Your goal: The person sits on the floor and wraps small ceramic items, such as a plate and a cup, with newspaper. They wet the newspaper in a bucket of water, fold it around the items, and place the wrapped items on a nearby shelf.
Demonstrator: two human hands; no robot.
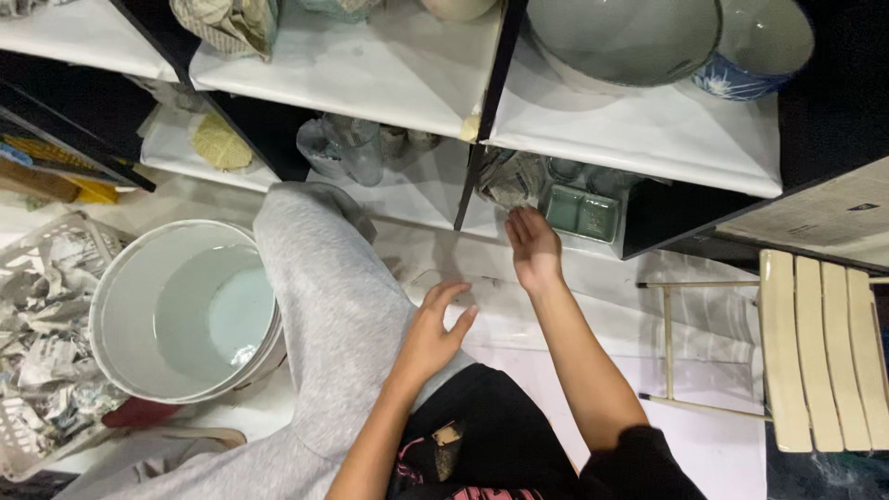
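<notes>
My right hand point(534, 248) stretches forward with flat fingers, its tips at a crumpled newspaper bundle point(509, 179) on the lowest shelf. A green divided dish point(583, 213) sits just to the right of that bundle. My left hand point(435, 326) hovers over the white floor beside my grey-trousered knee point(319, 278), fingers apart and holding nothing. A faint clear glass rim point(421, 281) shows by its fingertips; I cannot tell whether they touch it.
A white bucket point(120, 324) holding water stands at the left, next to a basket of crumpled newspaper point(42, 343). A cream slatted folding chair point(820, 352) is at the right. The black-framed shelves carry clear glasses point(352, 148), a large grey bowl point(620, 37) and a blue-patterned bowl point(741, 83).
</notes>
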